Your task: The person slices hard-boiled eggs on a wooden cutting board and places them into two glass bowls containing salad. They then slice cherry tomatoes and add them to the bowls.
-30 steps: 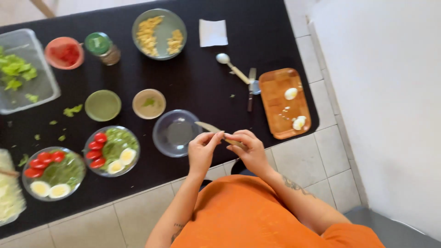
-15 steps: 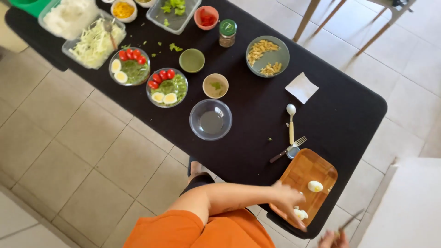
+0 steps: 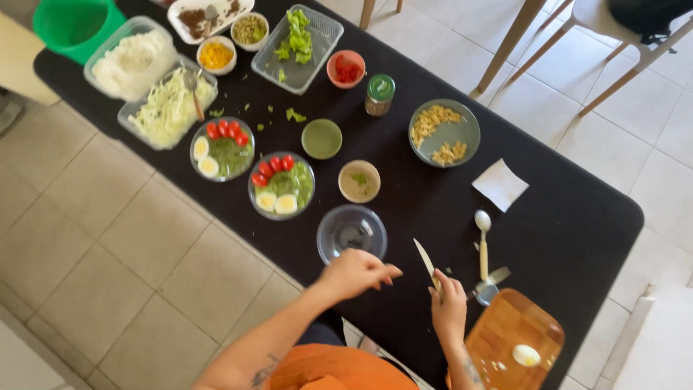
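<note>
Knife (image 3: 424, 261): pale blade, held upright-tilted in the right hand (image 3: 449, 307), fingers wrapped tight about the handle, blade pointing away toward the far side of the black table (image 3: 577, 217). It stands over the near table edge, between the empty glass bowl (image 3: 351, 232) and the wooden cutting board (image 3: 514, 339).

Left hand (image 3: 355, 273): hovering at the near rim of the glass bowl, fingers drawn together and pointing right toward the blade; whether they pinch anything cannot be told.

Step in hand, as judged: a pause between cuts, knife lifted clear of the board, nothing under the blade. A next cut would call for something set flat on the board and the blade brought down over it, free fingers kept clear.

Cutting board: near right corner, carrying one peeled egg (image 3: 526, 354) and small white scraps.

Just beyond the board: a spoon (image 3: 483, 242) lying lengthwise, a second utensil (image 3: 491, 278) beside it, a white napkin (image 3: 499, 185) farther off.

Middle of table: two filled salad bowls (image 3: 282, 185), each with tomatoes, greens and egg halves; a small bowl of pale sauce (image 3: 359, 180); a small green bowl (image 3: 322, 139); a grey bowl of pasta (image 3: 444, 133); a green-lidded jar (image 3: 379, 94).

Far left: tubs of shredded cabbage (image 3: 167, 110), lettuce (image 3: 297, 45), a green bucket (image 3: 76, 25).
</note>
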